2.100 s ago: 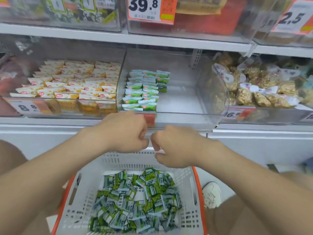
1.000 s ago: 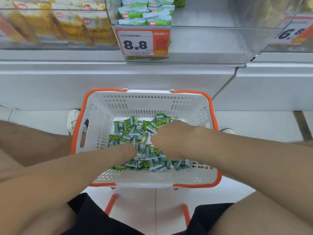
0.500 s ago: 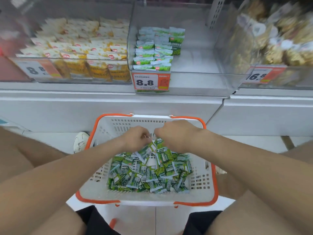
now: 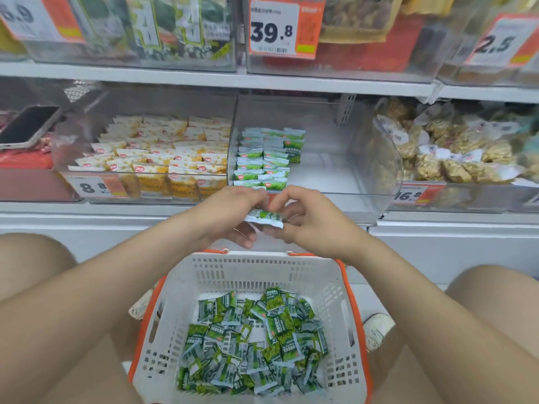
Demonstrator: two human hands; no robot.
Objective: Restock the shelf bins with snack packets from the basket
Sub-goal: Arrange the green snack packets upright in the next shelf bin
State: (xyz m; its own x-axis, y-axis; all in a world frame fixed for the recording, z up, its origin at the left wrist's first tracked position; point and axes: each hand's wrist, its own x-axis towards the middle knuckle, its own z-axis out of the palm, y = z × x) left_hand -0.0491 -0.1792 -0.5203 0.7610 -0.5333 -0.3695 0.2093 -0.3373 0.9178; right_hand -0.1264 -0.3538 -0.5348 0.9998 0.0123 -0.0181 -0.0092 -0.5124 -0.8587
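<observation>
Snack packets (image 4: 264, 217), green, count unclear — pinched from both ends by left hand (image 4: 230, 214) and right hand (image 4: 306, 225), fingers curled round them, just above centre. Clear bin (image 4: 326, 176) at 12 o'clock: matching packet rows (image 4: 264, 158) along its left wall. White basket (image 4: 262, 269) at 6 o'clock — loose packets (image 4: 250, 345) heaped inside.

Two hands (image 4: 230, 212) (image 4: 310, 225), one basket (image 4: 262, 277), one phone (image 4: 27, 126).
</observation>
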